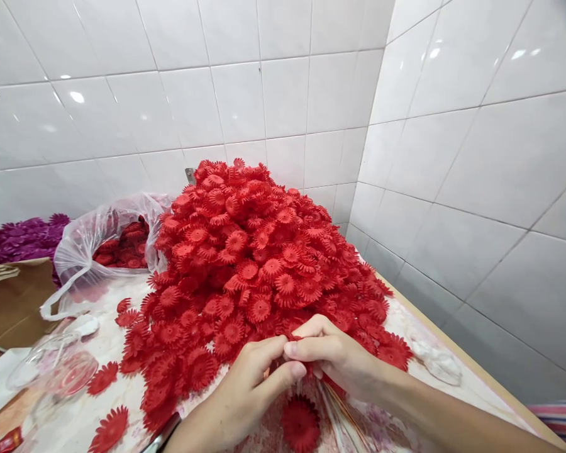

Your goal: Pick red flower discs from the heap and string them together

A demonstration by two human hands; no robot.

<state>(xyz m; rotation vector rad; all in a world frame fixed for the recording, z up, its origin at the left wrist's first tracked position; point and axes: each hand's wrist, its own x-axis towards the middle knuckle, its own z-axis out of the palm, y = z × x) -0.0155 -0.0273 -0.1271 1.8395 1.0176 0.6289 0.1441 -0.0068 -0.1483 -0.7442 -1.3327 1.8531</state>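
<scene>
My left hand and my right hand meet fingertip to fingertip at the front of a large pile of red artificial flower petals. Between the fingers of my right hand a bit of red petal piece shows, mostly covered. My left thumb and fingers curl in against it; what they pinch is hidden. Just below the hands lies a single dark-red flower with a fringed edge. A bundle of thin pale stems runs toward me under my right wrist.
On the left stand a clear plastic bag of darker red petals, a purple petal pile and a cardboard box. Clear round plastic containers sit nearer. White thread lies at right. Tiled walls enclose the table's back and right.
</scene>
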